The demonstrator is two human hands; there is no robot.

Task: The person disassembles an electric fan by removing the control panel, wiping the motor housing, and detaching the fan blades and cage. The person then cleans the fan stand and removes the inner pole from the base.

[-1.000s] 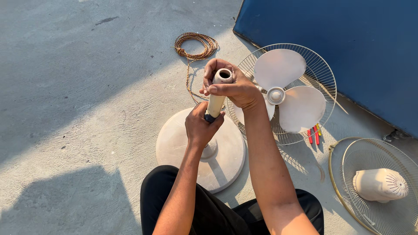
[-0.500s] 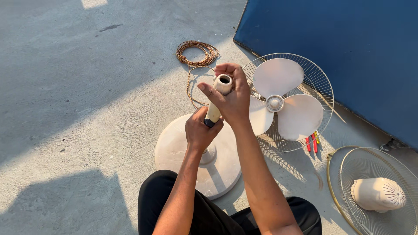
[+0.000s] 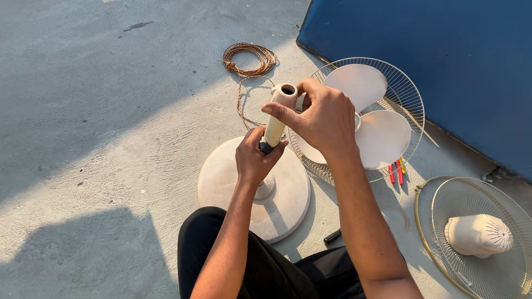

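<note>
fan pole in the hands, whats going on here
A person sitting on the concrete floor holds the cream fan pole upright over the round fan base. The left hand grips the pole low down, by its dark collar, while the right hand pinches the open top end. Beside them lie a wire guard with the blades in it, the other guard with the motor cover, and a coiled cord.

cream fan pole point(image 3: 275, 119) | hollow top | upright on round base point(image 3: 221, 177)
</note>
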